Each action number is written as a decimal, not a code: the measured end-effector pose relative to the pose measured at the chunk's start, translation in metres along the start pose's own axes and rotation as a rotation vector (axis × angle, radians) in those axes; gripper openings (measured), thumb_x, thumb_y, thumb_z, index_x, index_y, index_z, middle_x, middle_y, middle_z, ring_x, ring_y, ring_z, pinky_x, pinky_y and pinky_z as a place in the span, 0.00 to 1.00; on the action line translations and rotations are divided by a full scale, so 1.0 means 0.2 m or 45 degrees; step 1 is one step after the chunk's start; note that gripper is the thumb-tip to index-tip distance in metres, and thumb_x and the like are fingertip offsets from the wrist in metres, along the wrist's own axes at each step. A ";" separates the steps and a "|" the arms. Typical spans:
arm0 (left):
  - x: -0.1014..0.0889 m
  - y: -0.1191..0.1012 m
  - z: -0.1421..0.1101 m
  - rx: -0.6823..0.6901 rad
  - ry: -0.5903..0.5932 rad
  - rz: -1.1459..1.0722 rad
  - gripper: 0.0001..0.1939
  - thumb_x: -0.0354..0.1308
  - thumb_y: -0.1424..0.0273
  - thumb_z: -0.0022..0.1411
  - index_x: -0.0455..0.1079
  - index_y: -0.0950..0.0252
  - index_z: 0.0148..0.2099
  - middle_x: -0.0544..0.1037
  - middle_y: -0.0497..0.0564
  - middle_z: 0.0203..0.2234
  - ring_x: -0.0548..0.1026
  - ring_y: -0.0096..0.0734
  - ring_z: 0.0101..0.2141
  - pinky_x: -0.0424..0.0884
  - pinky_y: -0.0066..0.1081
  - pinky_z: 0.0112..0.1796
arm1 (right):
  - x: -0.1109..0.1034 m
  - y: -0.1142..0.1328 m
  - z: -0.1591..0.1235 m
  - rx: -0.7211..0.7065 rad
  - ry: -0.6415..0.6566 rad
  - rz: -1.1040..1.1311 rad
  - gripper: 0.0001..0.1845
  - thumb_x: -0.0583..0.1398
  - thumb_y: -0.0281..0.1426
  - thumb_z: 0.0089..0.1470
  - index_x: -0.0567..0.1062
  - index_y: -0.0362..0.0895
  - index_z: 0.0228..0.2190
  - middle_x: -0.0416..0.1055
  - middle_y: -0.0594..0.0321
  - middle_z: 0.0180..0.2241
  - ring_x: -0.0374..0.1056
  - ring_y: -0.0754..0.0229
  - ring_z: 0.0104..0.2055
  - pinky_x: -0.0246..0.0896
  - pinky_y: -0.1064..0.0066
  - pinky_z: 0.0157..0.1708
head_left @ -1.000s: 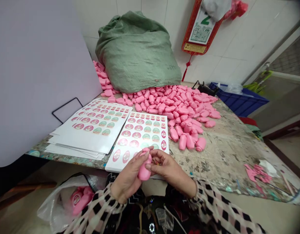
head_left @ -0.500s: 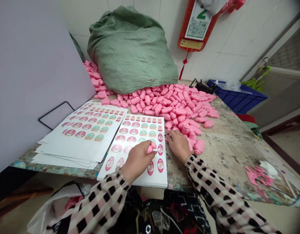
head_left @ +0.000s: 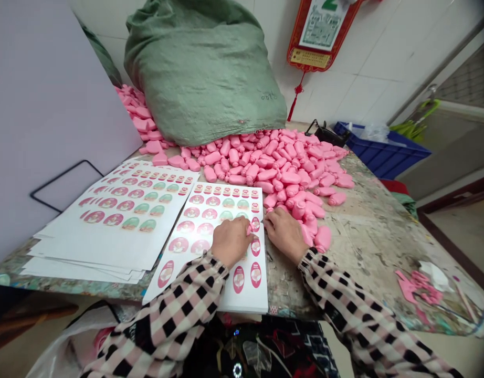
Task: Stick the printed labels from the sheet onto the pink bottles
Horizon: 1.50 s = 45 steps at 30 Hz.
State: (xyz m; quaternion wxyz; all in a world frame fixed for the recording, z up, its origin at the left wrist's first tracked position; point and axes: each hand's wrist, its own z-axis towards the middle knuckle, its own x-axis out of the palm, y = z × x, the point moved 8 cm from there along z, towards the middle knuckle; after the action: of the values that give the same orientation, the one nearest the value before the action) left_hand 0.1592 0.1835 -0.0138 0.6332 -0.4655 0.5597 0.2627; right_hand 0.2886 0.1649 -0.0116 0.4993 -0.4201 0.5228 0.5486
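Note:
My left hand (head_left: 232, 241) is closed around a small pink plastic bottle (head_left: 249, 229), of which only one end shows. It is over the right part of a stack of sticker sheets (head_left: 248, 300), printed with pink and green labels. Just right of the stack's edge, by an oval pink label, is my right hand (head_left: 284, 233). Its fingers are bent and drawn together; anything between their tips is too small to make out. A large heap of similar pink bottles (head_left: 291, 178) spreads behind both hands and reaches close to the right one.
More sticker sheets (head_left: 108, 247) lie fanned at the left, beside a pale panel (head_left: 49, 105) with a black wire handle. A green sack (head_left: 206, 73) rests on the heap. Pink scraps (head_left: 419, 289) lie at the table's right; a blue crate (head_left: 383, 155) stands beyond.
My left hand has moved right and slightly up with the bottle, closer to my right hand. My right hand has hardly moved. The camera view has shifted a little.

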 end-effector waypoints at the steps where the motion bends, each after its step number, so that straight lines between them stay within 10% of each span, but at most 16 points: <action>1: 0.00 0.00 0.00 -0.001 0.004 0.007 0.11 0.54 0.59 0.57 0.68 0.59 0.38 0.75 0.51 0.37 0.72 0.41 0.39 0.63 0.35 0.36 | 0.00 0.00 0.00 -0.017 0.010 0.004 0.15 0.47 0.36 0.61 0.71 0.45 0.36 0.67 0.57 0.39 0.63 0.58 0.42 0.54 0.70 0.36; 45: 0.03 -0.01 -0.01 0.107 -0.089 0.120 0.12 0.52 0.58 0.59 0.64 0.60 0.41 0.73 0.50 0.41 0.70 0.39 0.37 0.63 0.34 0.32 | 0.05 -0.04 0.00 -0.206 0.063 0.298 0.08 0.52 0.31 0.57 0.71 0.45 0.33 0.67 0.62 0.36 0.63 0.63 0.35 0.52 0.72 0.31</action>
State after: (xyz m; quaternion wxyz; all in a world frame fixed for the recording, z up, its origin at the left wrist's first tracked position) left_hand 0.1616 0.1798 -0.0185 0.6584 -0.4023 0.5691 0.2845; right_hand 0.2943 0.1664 -0.0221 0.3831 -0.4086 0.5345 0.6330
